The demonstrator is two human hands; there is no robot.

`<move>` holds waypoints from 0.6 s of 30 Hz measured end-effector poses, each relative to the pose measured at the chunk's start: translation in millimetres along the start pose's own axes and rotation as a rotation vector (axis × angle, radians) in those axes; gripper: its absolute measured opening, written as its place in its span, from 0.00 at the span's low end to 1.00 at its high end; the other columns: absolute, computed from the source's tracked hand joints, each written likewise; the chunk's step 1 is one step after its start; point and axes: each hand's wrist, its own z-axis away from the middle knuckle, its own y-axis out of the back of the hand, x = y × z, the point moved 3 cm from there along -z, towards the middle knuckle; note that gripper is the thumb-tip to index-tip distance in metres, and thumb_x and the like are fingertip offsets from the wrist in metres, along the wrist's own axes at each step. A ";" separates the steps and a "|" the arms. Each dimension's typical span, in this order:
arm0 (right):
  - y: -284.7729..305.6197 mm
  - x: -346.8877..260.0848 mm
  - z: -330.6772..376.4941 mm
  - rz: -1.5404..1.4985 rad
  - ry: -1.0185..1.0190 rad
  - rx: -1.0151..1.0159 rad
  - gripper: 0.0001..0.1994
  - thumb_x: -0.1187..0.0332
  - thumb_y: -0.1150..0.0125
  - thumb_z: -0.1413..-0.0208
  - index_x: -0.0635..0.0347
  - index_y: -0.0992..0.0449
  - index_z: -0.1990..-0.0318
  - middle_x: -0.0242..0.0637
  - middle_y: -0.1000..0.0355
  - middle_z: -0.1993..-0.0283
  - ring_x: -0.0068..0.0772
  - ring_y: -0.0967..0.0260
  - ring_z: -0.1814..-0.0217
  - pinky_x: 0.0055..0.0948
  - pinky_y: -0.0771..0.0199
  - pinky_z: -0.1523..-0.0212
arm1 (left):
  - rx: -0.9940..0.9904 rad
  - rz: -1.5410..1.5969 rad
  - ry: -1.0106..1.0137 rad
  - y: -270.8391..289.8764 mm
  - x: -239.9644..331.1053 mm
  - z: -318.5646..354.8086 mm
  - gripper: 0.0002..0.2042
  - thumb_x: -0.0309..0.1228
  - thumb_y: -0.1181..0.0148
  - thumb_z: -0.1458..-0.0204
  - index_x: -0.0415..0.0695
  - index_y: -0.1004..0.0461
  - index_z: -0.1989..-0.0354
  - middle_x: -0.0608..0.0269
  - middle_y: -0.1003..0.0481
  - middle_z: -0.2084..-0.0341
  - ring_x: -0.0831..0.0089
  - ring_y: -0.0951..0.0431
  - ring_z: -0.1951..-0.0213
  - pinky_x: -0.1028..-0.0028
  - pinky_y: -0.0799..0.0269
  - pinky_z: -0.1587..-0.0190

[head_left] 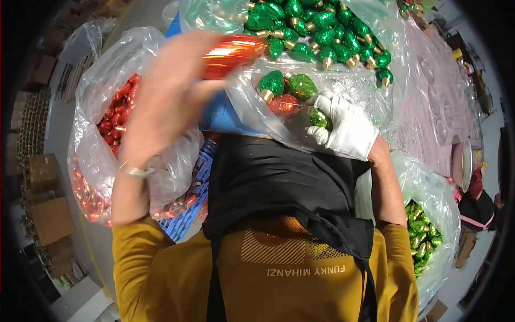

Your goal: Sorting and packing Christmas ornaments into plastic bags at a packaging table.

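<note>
My bare left hand (179, 88), smeared by motion, is raised over the left side of the table. Its fingers grip a shiny red bulb ornament (229, 55) with a gold cap toward the right. My right hand (343, 123) wears a white glove and curls round a light green glitter bulb ornament (320, 118) low over the plastic sheet. Just left of that hand lie a red glitter bulb ornament (284, 107), a dark green one (271, 82) and another light green one (303, 86). A thin line crosses near the red one.
Several green bulb ornaments (324, 37) lie in clear plastic at the far side. An open plastic bag of red ornaments (115, 115) stands at left, beside a blue crate (185, 214). Another bag holds light green ornaments (424, 236) at right. Cardboard boxes (51, 217) line the left.
</note>
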 end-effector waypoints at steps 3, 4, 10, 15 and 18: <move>5.2 -5.2 -0.7 -0.005 0.008 -0.016 0.18 0.58 0.40 0.54 0.60 0.31 0.59 0.45 0.32 0.61 0.51 0.33 0.56 0.43 0.33 0.54 | -0.198 0.113 -0.130 -61.4 29.0 -38.4 0.23 0.29 0.40 0.52 0.38 0.36 0.47 0.48 0.29 0.59 0.51 0.29 0.55 0.62 0.32 0.53; 5.0 -7.2 -0.7 -0.030 0.002 -0.034 0.18 0.58 0.40 0.54 0.60 0.31 0.59 0.46 0.32 0.61 0.51 0.33 0.56 0.43 0.34 0.54 | -0.322 0.110 -0.118 -78.5 30.5 -44.2 0.22 0.29 0.40 0.53 0.38 0.37 0.49 0.49 0.30 0.60 0.53 0.29 0.56 0.62 0.33 0.54; -6.3 -1.4 7.4 0.077 0.102 0.061 0.17 0.59 0.41 0.54 0.60 0.30 0.60 0.47 0.31 0.61 0.51 0.32 0.56 0.44 0.33 0.55 | -0.488 0.002 -0.147 -133.9 21.3 -54.7 0.18 0.31 0.39 0.54 0.39 0.33 0.55 0.52 0.32 0.59 0.59 0.30 0.55 0.62 0.34 0.55; -1.1 4.9 0.4 -0.166 0.061 -0.093 0.15 0.60 0.40 0.55 0.59 0.30 0.62 0.47 0.31 0.63 0.52 0.33 0.59 0.42 0.31 0.58 | -0.156 -0.168 -0.406 -136.8 8.4 -74.8 0.17 0.36 0.38 0.54 0.41 0.29 0.57 0.53 0.31 0.56 0.58 0.28 0.54 0.63 0.32 0.53; 0.4 10.8 -7.0 -0.200 0.082 -0.174 0.15 0.60 0.40 0.55 0.60 0.29 0.63 0.48 0.31 0.64 0.53 0.33 0.60 0.41 0.30 0.59 | -0.162 -0.066 -0.380 -145.7 0.4 -68.4 0.18 0.39 0.37 0.54 0.41 0.28 0.57 0.54 0.31 0.54 0.58 0.27 0.54 0.63 0.32 0.52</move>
